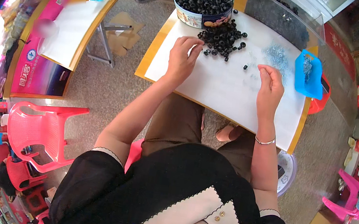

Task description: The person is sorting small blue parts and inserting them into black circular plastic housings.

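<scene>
My left hand (183, 58) is over the left part of the white-covered table (219, 88), with its fingers drawn together beside a loose pile of small black ring-shaped pieces (222, 38). Whatever may be between those fingertips is too small to make out. On the right, thumb and fingers of my right hand (270, 86) are pinched together, and I cannot tell what they hold. One black piece (245, 67) lies apart, just left of the right fingertips. Fine bluish glittery bits (277, 57) are scattered behind that hand.
A round tin (200, 19) heaped with black pieces stands at the back. Behind the bluish bits is a clear-walled box (281, 23). A blue basket (308, 86) sits at the right edge. Left are a pink chair (43, 132) and another table (75, 24).
</scene>
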{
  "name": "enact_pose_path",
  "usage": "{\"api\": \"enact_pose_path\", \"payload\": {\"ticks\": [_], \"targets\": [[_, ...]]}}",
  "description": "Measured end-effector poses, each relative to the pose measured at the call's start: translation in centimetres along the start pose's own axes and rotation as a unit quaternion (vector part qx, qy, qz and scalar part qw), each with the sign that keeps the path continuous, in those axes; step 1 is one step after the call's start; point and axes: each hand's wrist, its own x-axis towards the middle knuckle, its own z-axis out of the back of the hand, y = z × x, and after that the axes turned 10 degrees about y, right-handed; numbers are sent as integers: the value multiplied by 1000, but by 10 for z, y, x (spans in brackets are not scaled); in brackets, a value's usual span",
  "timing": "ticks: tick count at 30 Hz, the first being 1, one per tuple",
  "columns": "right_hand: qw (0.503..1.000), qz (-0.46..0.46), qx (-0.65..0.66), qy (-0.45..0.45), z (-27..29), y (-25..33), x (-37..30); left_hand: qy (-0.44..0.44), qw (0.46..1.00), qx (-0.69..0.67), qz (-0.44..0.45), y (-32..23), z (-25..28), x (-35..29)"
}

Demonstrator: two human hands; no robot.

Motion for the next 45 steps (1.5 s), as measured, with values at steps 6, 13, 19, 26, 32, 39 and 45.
{"api": "enact_pose_path", "payload": {"ticks": [6,13,19,26,32,39,45], "targets": [[998,-13,-16,59,8,3,-15,9,998,-14,65,-3,24,-30],[993,17,-44,107,-11,-2,-30,4,995,12,102,2,39,-60],[988,9,-45,146,-26,0,-27,47,994,-9,103,6,43,-70],[982,33,-35,184,-42,9,-25,-37,956,-212,197,21,61,-82],[970,22,-53,234,-53,10,-27,-187,913,-242,271,69,133,-131],[952,42,-50,299,-94,29,-28,-73,859,-26,506,196,144,-299],[940,68,-51,329,-114,42,-29,247,760,103,592,244,116,-473]]}}
